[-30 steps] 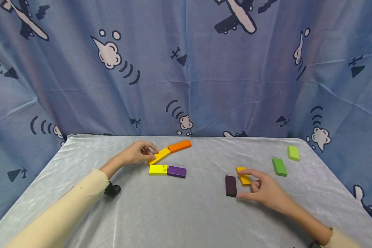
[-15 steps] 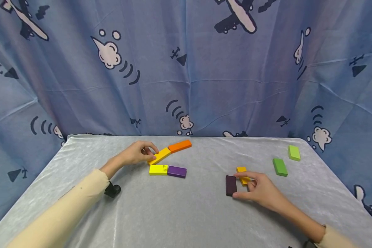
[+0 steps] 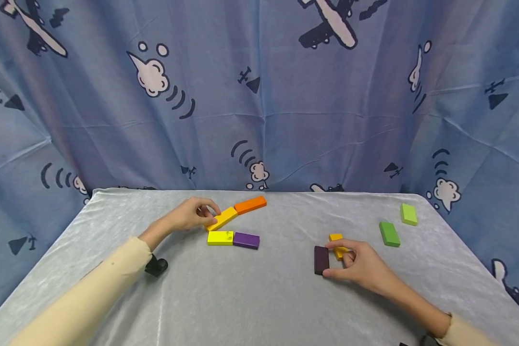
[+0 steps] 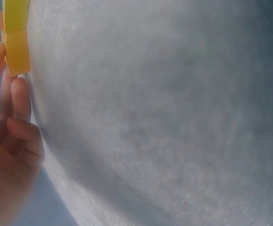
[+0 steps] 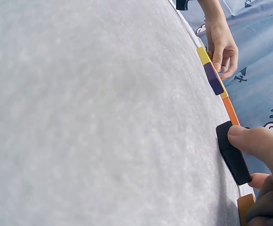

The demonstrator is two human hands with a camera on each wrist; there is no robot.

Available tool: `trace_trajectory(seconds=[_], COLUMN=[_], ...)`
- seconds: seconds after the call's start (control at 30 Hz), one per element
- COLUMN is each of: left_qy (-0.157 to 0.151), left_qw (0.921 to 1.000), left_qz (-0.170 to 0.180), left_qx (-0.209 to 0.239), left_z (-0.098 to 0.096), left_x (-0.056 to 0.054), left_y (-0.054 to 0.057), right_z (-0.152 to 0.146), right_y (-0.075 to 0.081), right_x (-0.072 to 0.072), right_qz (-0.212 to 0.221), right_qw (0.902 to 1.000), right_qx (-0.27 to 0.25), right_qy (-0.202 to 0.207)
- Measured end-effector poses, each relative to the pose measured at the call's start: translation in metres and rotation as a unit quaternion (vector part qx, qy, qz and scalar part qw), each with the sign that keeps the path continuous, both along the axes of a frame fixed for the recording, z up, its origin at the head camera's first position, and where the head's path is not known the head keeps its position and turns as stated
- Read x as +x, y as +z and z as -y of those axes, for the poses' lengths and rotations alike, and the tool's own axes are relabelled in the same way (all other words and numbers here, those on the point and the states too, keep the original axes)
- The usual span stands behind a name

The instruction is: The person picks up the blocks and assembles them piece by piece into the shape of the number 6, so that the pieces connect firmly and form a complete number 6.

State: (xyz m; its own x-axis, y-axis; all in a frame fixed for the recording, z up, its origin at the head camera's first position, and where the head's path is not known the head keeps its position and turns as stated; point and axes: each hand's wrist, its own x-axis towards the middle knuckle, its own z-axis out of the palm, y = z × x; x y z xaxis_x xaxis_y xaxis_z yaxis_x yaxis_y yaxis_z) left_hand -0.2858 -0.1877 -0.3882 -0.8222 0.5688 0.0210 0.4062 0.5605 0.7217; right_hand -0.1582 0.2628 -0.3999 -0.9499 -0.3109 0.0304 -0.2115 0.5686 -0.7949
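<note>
Pinching yellow-orange block (image 3: 225, 217) w/ L grip (image 3: 191, 213), on L half of bench (image 3: 242, 300), end to end & at slight angle w/ orange block (image 3: 250, 205), just behind bright yellow block (image 3: 219, 238) & purple block (image 3: 246, 241), butted in a row. Pinching dk plum block (image 3: 321, 260) w/ R grip (image 3: 365, 265), R of centre, just L of amber block (image 3: 335, 237), partly hidden by same grip. Farther R: green block (image 3: 389, 234), then lt-green block (image 3: 408, 214) nr far R corner, well apart from both grips.
</note>
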Motion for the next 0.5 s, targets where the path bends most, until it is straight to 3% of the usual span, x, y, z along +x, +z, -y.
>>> trace_trajectory(seconds=[0.5], left_qy=[-0.002], left_qw=[1.0], left_qz=[0.002], left_qx=[-0.001], left_z=[0.0016], left_x=[0.0001], left_y=[-0.0003], right_z=[0.0033], right_y=[0.0025], right_x=[0.0012], right_qz=[-0.001], right_qw=[0.9999], right_qx=[0.011], right_qy=[0.003])
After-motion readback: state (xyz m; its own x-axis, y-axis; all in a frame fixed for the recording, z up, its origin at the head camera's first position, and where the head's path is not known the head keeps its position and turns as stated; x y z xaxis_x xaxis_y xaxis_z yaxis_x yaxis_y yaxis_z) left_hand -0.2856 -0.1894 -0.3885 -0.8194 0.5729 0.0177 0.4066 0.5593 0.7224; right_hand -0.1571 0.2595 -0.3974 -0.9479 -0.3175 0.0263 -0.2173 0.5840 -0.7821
